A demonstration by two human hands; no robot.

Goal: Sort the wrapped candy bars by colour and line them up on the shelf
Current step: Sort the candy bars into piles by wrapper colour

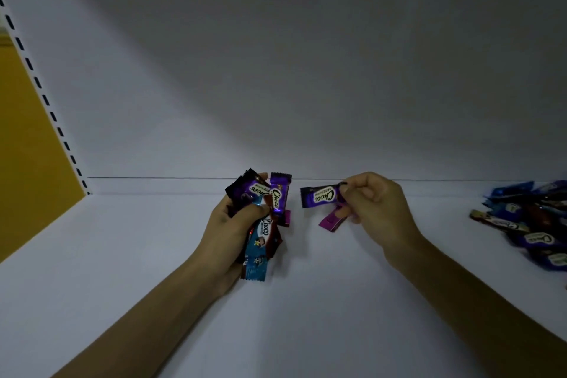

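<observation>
My left hand (228,230) grips a bunch of wrapped candy bars (264,218) just above the white shelf (153,285): purple ones on top, a brown one in the middle, light blue ones below. My right hand (374,205) pinches a purple bar (319,196) by its right end, held level and pointing left. A second purple wrapper (330,221) hangs below my right fingers. The two hands are a short gap apart in mid-shelf.
A loose pile of candy bars (527,221), blue, purple and brown, lies on the shelf at the far right. The white back panel (276,70) rises behind. A slotted upright (46,101) and a yellow wall (27,147) close the left side.
</observation>
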